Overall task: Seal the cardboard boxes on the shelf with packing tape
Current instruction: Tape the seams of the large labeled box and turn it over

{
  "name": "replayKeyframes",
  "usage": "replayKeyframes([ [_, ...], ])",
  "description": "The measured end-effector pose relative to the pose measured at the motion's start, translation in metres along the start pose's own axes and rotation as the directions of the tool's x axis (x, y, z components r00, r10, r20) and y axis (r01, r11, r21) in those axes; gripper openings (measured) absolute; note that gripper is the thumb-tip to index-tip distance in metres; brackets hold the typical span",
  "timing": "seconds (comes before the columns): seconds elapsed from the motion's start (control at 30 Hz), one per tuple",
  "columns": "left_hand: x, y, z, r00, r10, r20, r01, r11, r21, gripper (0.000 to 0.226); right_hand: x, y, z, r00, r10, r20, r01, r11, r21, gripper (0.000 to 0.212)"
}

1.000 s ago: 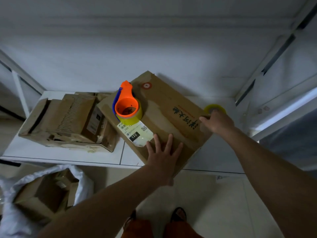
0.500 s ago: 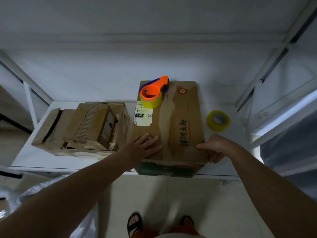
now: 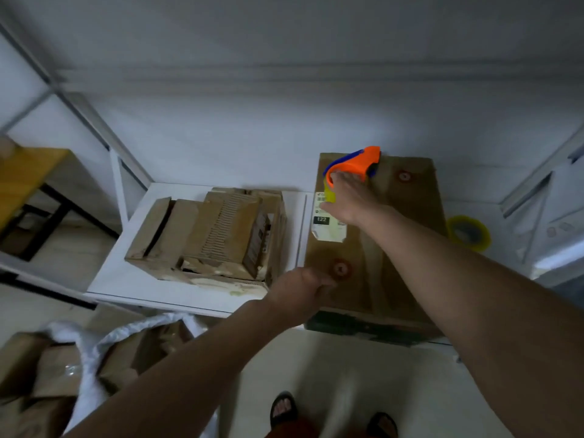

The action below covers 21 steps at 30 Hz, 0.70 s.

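A large closed cardboard box (image 3: 407, 235) with a white label stands at the right of the white shelf (image 3: 126, 279). An orange and blue tape dispenser (image 3: 363, 161) with a yellow roll lies on the box's far left corner. My right hand (image 3: 349, 194) reaches across the box top and closes over the dispenser's roll. My left hand (image 3: 301, 287) has curled fingers and holds the box's near left edge beside a round red mark. A second, battered cardboard box (image 3: 208, 235) with loose flaps sits to the left.
A spare yellow tape roll (image 3: 469, 232) lies on the shelf right of the large box. White shelf posts rise at both sides. On the floor at lower left a white bag (image 3: 91, 349) holds more cardboard. My feet are below the shelf edge.
My right hand left the box's near right edge and reached forward onto the tape dispenser. My left hand slid from flat on the box top to its near left edge and curled.
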State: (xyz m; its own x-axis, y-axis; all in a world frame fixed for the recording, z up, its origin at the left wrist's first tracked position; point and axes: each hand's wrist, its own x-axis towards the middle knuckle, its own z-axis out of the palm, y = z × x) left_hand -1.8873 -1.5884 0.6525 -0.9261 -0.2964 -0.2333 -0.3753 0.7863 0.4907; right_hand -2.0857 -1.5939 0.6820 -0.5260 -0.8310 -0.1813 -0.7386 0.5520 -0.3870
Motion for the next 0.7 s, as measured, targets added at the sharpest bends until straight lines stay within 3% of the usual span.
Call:
replayKeyframes([
  [0.1, -0.011, -0.020, -0.007, 1.000, 0.002, -0.016, -0.002, 1.000, -0.029, 0.026, 0.012, 0.000, 0.014, 0.993, 0.099, 0.070, -0.101, 0.994, 0.031, 0.069],
  [0.17, -0.015, -0.031, -0.010, 0.999, -0.020, -0.043, 0.020, 1.000, -0.005, 0.027, 0.009, 0.004, 0.019, 0.993, 0.113, 0.014, -0.113, 0.993, -0.042, 0.045],
  [0.23, -0.015, -0.038, -0.012, 0.994, -0.070, -0.087, 0.068, 0.997, -0.022, 0.030, 0.001, 0.011, 0.020, 0.987, 0.157, -0.032, -0.159, 0.983, -0.092, 0.039],
  [0.37, -0.007, -0.040, -0.012, 0.988, -0.131, -0.080, 0.125, 0.989, -0.084, 0.033, -0.023, 0.024, 0.007, 0.979, 0.196, 0.054, -0.166, 0.924, -0.344, 0.028],
  [0.5, 0.007, -0.033, -0.007, 0.987, -0.156, -0.034, 0.152, 0.983, -0.099, 0.030, -0.064, 0.033, -0.009, 0.913, 0.317, 0.257, -0.196, 0.892, -0.407, 0.034],
  [0.53, 0.011, -0.029, -0.006, 0.989, -0.148, -0.018, 0.146, 0.986, -0.083, 0.030, -0.072, 0.037, -0.006, 0.900, 0.348, 0.263, -0.221, 0.884, -0.412, 0.044],
  [0.6, 0.017, -0.018, -0.007, 0.991, -0.133, 0.009, 0.134, 0.988, -0.072, 0.030, -0.086, 0.041, 0.001, 0.912, 0.360, 0.195, -0.277, 0.893, -0.356, 0.061],
  [0.7, 0.029, -0.003, -0.007, 0.989, -0.151, 0.001, 0.150, 0.982, -0.111, 0.031, -0.097, 0.039, 0.007, 0.931, 0.349, 0.105, -0.313, 0.914, -0.258, 0.053],
])
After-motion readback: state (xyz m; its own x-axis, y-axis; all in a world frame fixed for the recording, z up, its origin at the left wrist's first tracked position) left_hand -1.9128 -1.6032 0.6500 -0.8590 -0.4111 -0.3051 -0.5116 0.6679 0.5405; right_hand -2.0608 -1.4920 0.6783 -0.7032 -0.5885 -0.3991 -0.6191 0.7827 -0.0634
